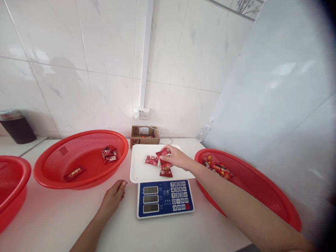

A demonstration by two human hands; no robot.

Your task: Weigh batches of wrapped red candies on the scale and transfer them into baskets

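Over the white weighing tray [139, 168] of a digital scale, my right hand [176, 158] pinches a red snack packet [163, 153]. Two more small red packets lie on the tray close to my fingers: one red and white packet [151, 160] to the left, and a darker packet [166, 172] nearer to me. Below the tray is the scale's blue panel [165, 198], with number keys and three displays; the top one seems to read 0.025. My left hand [113, 196] rests on the table left of the panel, fingers curled closed, with nothing visible in them.
A red plastic basket [81, 182] with a few packets stands left, another red basket [15, 162] at the far left edge. Right of the scale, a red basket [262, 182] holds several packets. Behind are a cardboard box [145, 140], wall socket [141, 113] and dark canister [18, 127].
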